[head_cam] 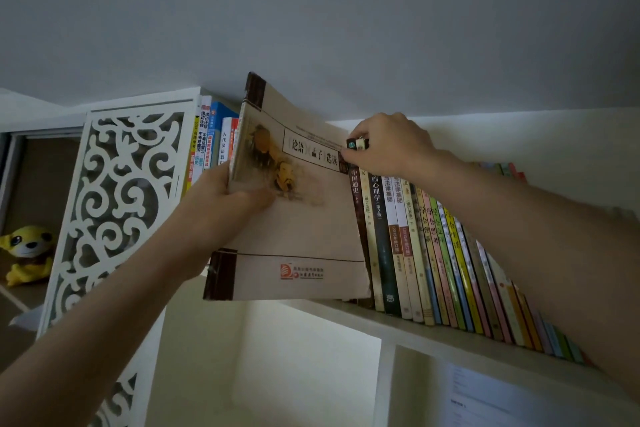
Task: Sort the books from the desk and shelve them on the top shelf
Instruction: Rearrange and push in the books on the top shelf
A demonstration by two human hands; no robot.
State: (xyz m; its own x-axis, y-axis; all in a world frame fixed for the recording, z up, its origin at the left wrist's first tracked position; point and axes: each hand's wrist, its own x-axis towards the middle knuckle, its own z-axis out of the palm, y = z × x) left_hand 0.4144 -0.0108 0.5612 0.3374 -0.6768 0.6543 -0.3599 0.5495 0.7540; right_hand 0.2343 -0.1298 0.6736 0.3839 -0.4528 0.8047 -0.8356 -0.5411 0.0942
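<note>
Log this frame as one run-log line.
left hand: holds beige book at shelf gap | right hand: holds back shelved books | top shelf: insertion unfinished

The beige book [298, 229] has dark brown spine corners; the shelf [408, 326] is white; a carved panel [114, 204] shows white scrollwork; the plush toy [26, 253] is yellow.

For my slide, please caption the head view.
Left hand slides a beige book onto the top shelf; right hand holds the row.
</note>
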